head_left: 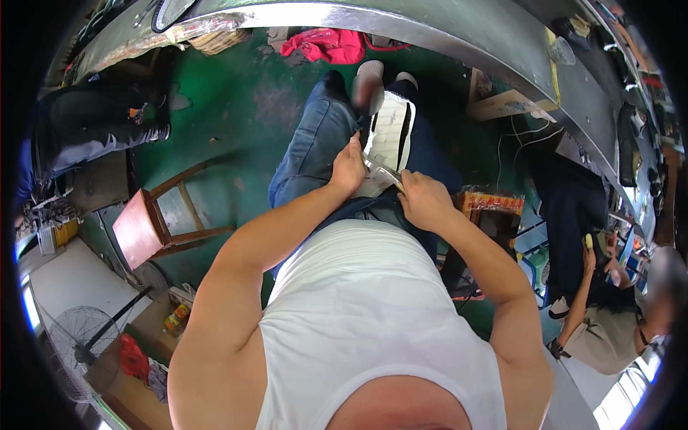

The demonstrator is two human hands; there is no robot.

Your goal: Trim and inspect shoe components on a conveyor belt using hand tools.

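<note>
A shoe-shaped piece with a white underside (393,125) and a dark edge lies sole up across my lap, between my thighs. At its left edge my left hand (348,168) is closed, fingers pressed against the side. My right hand (424,201) is wrapped round the handles of metal pliers (387,172). Their head reaches left over the near end of the white underside, close to my left hand. What the jaws grip is too small to make out.
Ahead curves a metal-edged workbench (459,32), with red cloth (326,46) beneath. A wooden chair (140,229) stands left, near a wire fan (79,337). A box-topped stool (491,208) is close on my right. Another person (602,322) sits farther right; someone's dark-trousered legs (100,118) show left.
</note>
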